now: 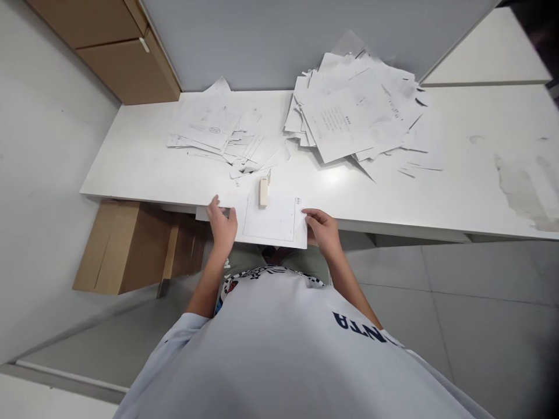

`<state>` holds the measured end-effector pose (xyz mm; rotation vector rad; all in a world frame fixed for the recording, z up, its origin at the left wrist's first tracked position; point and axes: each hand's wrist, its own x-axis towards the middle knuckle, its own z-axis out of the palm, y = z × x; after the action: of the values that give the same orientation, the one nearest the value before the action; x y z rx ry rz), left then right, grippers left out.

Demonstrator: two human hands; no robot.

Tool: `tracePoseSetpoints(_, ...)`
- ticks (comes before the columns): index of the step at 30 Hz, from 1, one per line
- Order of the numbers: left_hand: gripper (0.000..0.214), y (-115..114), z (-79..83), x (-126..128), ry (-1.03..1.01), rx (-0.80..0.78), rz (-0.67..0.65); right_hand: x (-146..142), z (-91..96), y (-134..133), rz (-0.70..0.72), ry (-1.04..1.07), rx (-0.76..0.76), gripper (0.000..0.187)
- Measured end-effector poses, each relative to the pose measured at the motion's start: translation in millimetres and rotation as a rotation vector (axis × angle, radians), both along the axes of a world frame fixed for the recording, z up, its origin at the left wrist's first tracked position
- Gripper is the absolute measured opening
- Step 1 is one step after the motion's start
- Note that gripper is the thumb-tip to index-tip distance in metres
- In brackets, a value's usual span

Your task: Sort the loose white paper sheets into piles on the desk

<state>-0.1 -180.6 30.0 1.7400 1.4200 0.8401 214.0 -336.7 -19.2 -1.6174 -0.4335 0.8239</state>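
Right at the desk's front edge, near its middle, lies a printed sheet, its near margin jutting past the edge. The right hand pinches its right side between thumb and fingers; the left hand is loosely curved at its left side, thumb and fingers parted (whether it touches the paper, I cannot tell). A small cream block rests over the sheet's far part. Behind, on the white desk, a smaller paper pile lies toward the back left corner, and a larger, messier paper heap spreads along the back edge, against a grey panel. Grey floor tiles show beyond the front edge. One cardboard box stands by the back left corner, another carton below the desk; their contents are hidden.
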Motion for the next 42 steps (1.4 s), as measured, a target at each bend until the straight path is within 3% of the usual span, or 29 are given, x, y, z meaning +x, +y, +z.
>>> tracePoseSetpoints(3, 0.054, 13, 26.3, 38, 0.058, 0.349, -0.108, 5, 4.2, 10, -0.037, 0.003, 0.052, 0.030)
tracePoseSetpoints(7, 0.046, 41, 47.5, 111, 0.299, 0.475, -0.521, 19, 4.8, 30, -0.029, -0.005, 0.064, 0.034)
tracePoseSetpoints(10, 0.040, 56, 39.6, 150, 0.543, 0.389, -0.554, 24, 0.0, 39, -0.056, -0.010, 0.046, 0.037)
tracePoseSetpoints(13, 0.035, 59, 22.3, 163, 0.669, 0.330, -0.484, 18, -4.6, 38, -0.075, 0.019, 0.076, 0.041)
tracePoseSetpoints(17, 0.029, 53, 3.9, 157, 0.696, 0.392, -0.493, 2, -5.6, 28, -0.033, 0.120, 0.104, 0.049)
tracePoseSetpoints(21, 0.030, 51, -2.8, 153, 0.645, 0.482, -0.464, -11, -1.9, 24, -0.015, 0.065, 0.111, 0.050)
tracePoseSetpoints(26, 0.026, 52, 2.4, 151, 0.514, 0.346, -0.364, -5, 8.8, 28, 0.006, -0.043, 0.078, 0.047)
tracePoseSetpoints(29, 0.026, 64, 14.4, 142, 0.364, 0.356, -0.376, 17, 28.5, 20, 0.067, -0.120, -0.009, 0.048)
tracePoseSetpoints(31, 0.027, 85, 23.8, 132, 0.266, 0.399, -0.391, 39, 49.7, 9, 0.124, -0.181, -0.069, 0.049)
tracePoseSetpoints(34, 0.033, 139, 31.2, 110, 0.250, 0.420, -0.361, 80, 85.5, -10, 0.169, -0.295, -0.109, 0.046)
tracePoseSetpoints(37, 0.057, 198, 22.0, 87, 0.404, 0.427, -0.263, 127, 107.9, -11, 0.042, -0.434, -0.049, 0.044)
tracePoseSetpoints(39, 0.072, 226, 7.5, 73, 0.522, 0.414, -0.211, 157, 108.2, 5, -0.135, -0.478, 0.072, 0.044)
tracePoseSetpoints(42, 0.066, 246, -15.8, 60, 0.598, 0.381, -0.222, 194, 89.5, 47, -0.416, -0.440, 0.216, 0.045)
